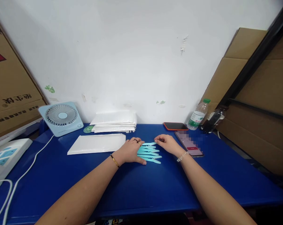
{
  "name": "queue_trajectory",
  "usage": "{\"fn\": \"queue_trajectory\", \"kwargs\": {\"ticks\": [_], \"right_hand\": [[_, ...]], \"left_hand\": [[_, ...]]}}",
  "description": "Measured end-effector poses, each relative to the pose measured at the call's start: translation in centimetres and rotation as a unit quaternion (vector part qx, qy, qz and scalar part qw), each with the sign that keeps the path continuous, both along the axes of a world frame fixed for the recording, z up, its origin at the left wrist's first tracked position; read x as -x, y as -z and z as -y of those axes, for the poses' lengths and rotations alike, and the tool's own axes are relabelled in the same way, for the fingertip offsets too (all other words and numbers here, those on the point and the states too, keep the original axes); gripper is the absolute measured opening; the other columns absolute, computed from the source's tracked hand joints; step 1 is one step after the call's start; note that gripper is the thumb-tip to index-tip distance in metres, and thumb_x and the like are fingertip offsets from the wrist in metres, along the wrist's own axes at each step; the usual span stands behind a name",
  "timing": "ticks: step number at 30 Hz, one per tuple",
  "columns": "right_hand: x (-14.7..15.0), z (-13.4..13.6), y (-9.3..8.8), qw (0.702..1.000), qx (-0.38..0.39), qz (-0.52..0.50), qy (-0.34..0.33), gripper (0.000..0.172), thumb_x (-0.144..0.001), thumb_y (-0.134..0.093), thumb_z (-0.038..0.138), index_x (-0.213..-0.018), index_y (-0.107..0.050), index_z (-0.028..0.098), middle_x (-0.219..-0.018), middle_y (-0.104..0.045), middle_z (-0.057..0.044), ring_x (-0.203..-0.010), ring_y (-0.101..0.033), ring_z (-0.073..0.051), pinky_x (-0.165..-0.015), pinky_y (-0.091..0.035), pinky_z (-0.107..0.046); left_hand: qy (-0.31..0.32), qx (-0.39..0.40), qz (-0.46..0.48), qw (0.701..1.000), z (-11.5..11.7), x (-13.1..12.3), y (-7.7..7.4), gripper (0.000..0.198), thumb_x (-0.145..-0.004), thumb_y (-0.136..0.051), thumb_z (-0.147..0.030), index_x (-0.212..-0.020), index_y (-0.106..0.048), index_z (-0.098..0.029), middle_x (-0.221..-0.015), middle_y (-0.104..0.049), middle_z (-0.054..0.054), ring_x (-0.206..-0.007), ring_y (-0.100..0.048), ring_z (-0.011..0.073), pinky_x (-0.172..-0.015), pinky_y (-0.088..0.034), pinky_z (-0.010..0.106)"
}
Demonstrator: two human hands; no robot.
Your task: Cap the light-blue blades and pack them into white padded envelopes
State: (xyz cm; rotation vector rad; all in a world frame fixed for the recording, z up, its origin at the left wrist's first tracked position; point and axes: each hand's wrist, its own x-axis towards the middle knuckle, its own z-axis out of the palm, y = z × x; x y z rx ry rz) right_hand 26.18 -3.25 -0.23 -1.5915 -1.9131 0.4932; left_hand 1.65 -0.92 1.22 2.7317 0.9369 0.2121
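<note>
Several slim turquoise plastic sticks (152,153), shaped like eyebrow razors, lie side by side in a row on the blue table. My left hand (131,152) rests over their left ends with its thumb and fingers spread around the row, so those ends are hidden. At the far side of the row, my right hand (166,143) pinches the right tip of the farthest turquoise stick (151,143) between thumb and forefinger. Just left of my left hand lies a flat white padded envelope (96,143).
Behind the envelope sits a stack of white envelopes (114,120), near a light-blue fan (61,118). To the right are a dark phone (176,126), a second phone (188,143), a water bottle (199,115) and a dark bottle (213,120). A white device (10,156) with cables stands left.
</note>
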Motion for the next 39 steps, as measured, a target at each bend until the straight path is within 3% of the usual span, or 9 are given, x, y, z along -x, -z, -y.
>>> {"fn": "queue_trajectory", "kwargs": {"ticks": [6, 14, 21, 24, 29, 32, 34, 36, 39], "right_hand": [[0.1, 0.2, -0.2, 0.999, -0.041, 0.019, -0.01, 0.024, -0.082, -0.053, 0.034, -0.091, -0.07, 0.019, -0.087, -0.067, -0.005, -0.072, -0.059, -0.017, -0.066, -0.045, -0.029], [-0.1, 0.0, -0.2, 0.995, -0.087, -0.051, 0.016, 0.029, -0.087, -0.049, 0.039, -0.097, -0.068, 0.02, -0.095, -0.067, -0.006, -0.084, -0.061, -0.02, -0.076, -0.047, -0.033], [2.6, 2.2, -2.8, 0.936, -0.135, -0.323, -0.042, 0.042, -0.095, -0.036, 0.042, -0.133, -0.044, 0.026, -0.137, -0.047, -0.008, -0.115, -0.052, -0.022, -0.092, -0.047, -0.038], [4.3, 4.1, -4.2, 0.92, -0.174, -0.341, -0.087, 0.044, -0.096, -0.033, 0.04, -0.139, -0.035, 0.028, -0.144, -0.038, -0.007, -0.122, -0.046, -0.022, -0.099, -0.042, -0.04], [5.2, 4.8, -4.2, 0.934, -0.168, -0.304, -0.085, 0.056, -0.089, -0.051, 0.038, -0.14, -0.032, 0.028, -0.144, -0.036, -0.009, -0.12, -0.047, -0.023, -0.101, -0.041, -0.041], [5.1, 4.0, -3.4, 0.928, -0.096, -0.36, -0.036, 0.064, -0.079, -0.064, 0.037, -0.135, -0.036, 0.027, -0.127, -0.053, -0.012, -0.094, -0.062, -0.021, -0.08, -0.053, -0.035], [5.0, 3.5, -2.9, 0.917, 0.005, -0.396, -0.058, 0.048, -0.076, -0.067, 0.04, -0.117, -0.051, 0.021, -0.09, -0.066, -0.007, -0.064, -0.063, -0.017, -0.059, -0.054, -0.032], [5.0, 3.2, -2.3, 0.893, 0.092, -0.43, -0.097, 0.033, -0.075, -0.066, 0.044, -0.094, -0.056, 0.019, -0.059, -0.059, 0.001, -0.045, -0.058, -0.016, -0.045, -0.05, -0.03], [5.2, 2.8, -1.3, 0.862, 0.126, -0.48, -0.108, 0.031, -0.076, -0.065, 0.047, -0.083, -0.052, 0.019, -0.043, -0.045, 0.008, -0.036, -0.052, -0.016, -0.038, -0.046, -0.028]], "left_hand": [[-0.016, -0.057, -0.053, 0.997, 1.2, -1.8, -0.4, 0.027, -0.08, -0.054, -0.025, -0.104, -0.058, -0.011, -0.1, -0.061, 0.015, -0.096, -0.056, 0.0263, -0.082, -0.045, 0.034], [-0.059, -0.046, -0.115, 0.991, 1.7, -3.0, -0.5, 0.018, -0.076, -0.051, -0.014, -0.093, -0.057, -0.009, -0.092, -0.063, 0.017, -0.085, -0.062, 0.0272, -0.074, -0.047, 0.036], [-0.074, 0.112, 0.204, 0.97, 1.8, -3.3, -1.1, 0.013, -0.089, -0.037, -0.023, -0.092, -0.047, -0.016, -0.069, -0.059, 0.002, -0.059, -0.057, 0.0144, -0.059, -0.043, 0.025], [-0.023, 0.167, 0.334, 0.927, 2.2, -4.0, -0.9, 0.023, -0.093, -0.036, -0.034, -0.088, -0.049, -0.016, -0.062, -0.055, -0.001, -0.058, -0.054, 0.0117, -0.059, -0.042, 0.024], [-0.011, 0.259, 0.397, 0.881, 2.0, -4.5, 0.8, 0.036, -0.089, -0.044, -0.049, -0.076, -0.052, -0.016, -0.059, -0.05, -0.002, -0.054, -0.047, 0.0091, -0.056, -0.04, 0.023], [0.002, 0.383, 0.39, 0.837, 1.9, -4.6, 1.8, 0.044, -0.087, -0.044, -0.055, -0.072, -0.052, -0.014, -0.058, -0.051, -0.001, -0.052, -0.048, 0.0086, -0.054, -0.038, 0.022], [-0.003, 0.454, 0.398, 0.797, 1.9, -4.7, 2.2, 0.046, -0.085, -0.047, -0.057, -0.074, -0.054, -0.012, -0.062, -0.053, 0.001, -0.052, -0.05, 0.0081, -0.052, -0.038, 0.021], [-0.018, 0.508, 0.414, 0.755, 2.1, -4.8, 2.5, 0.045, -0.082, -0.053, -0.056, -0.078, -0.056, -0.012, -0.069, -0.057, 0.002, -0.052, -0.051, 0.0076, -0.051, -0.039, 0.021], [-0.037, 0.564, 0.422, 0.708, 2.1, -4.9, 2.7, 0.044, -0.08, -0.058, -0.053, -0.084, -0.061, -0.01, -0.074, -0.06, 0.005, -0.057, -0.054, 0.0088, -0.053, -0.043, 0.021]]}}
